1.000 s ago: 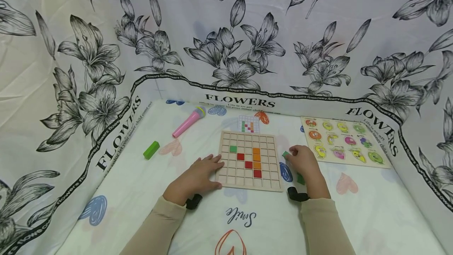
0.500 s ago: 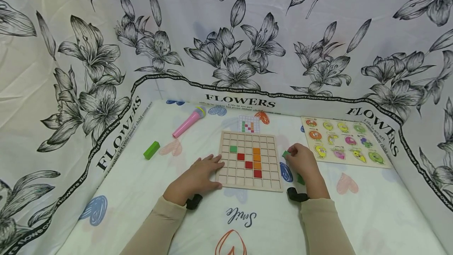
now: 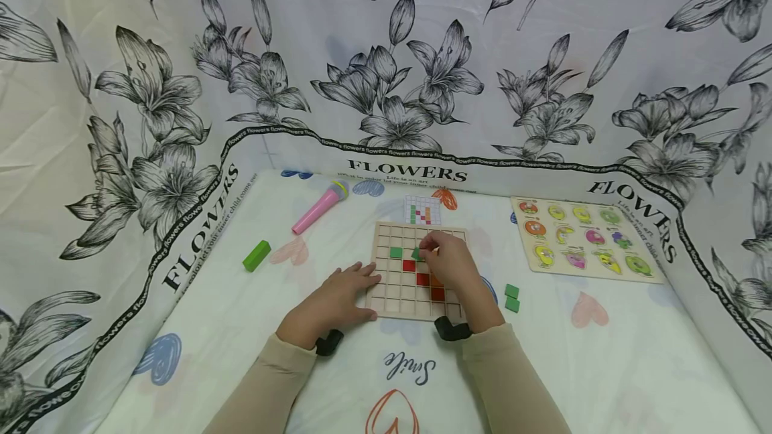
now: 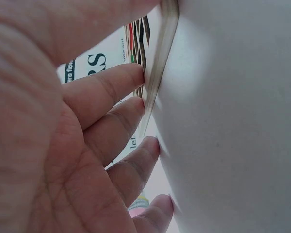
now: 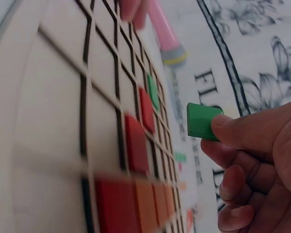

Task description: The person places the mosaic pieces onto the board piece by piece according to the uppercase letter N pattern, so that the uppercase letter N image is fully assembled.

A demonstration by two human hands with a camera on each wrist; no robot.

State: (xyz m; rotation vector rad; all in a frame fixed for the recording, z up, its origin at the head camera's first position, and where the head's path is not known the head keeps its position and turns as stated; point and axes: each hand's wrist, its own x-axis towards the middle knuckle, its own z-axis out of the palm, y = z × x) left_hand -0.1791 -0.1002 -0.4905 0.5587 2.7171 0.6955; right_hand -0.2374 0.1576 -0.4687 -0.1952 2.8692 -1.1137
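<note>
A wooden grid board (image 3: 386, 297) lies flat before me, with a green tile (image 3: 395, 252) and red tiles (image 3: 409, 265) in its squares. Orange tiles (image 5: 144, 201) line up beyond a red one in the right wrist view; in the head view my right hand mostly covers them. Thumb and finger of my right hand (image 3: 452, 263) pinch a square green tile (image 5: 199, 120), held above the board's upper middle. My left hand (image 3: 334, 300) rests with spread fingers at the board's left edge; fingertips (image 4: 136, 73) touch the rim in the left wrist view.
Behind the board lies a printed pattern card (image 3: 423, 210). Two loose green tiles (image 3: 511, 297) sit to its right, near a fruit picture puzzle (image 3: 585, 246). To the left are a pink toy microphone (image 3: 319, 207) and a green block (image 3: 256, 256). A flowered cloth (image 3: 398, 86) hangs behind.
My right hand has moved left from beside the board to over it, carrying the green tile. Two green tiles on the table are now uncovered. The left hand stays put.
</note>
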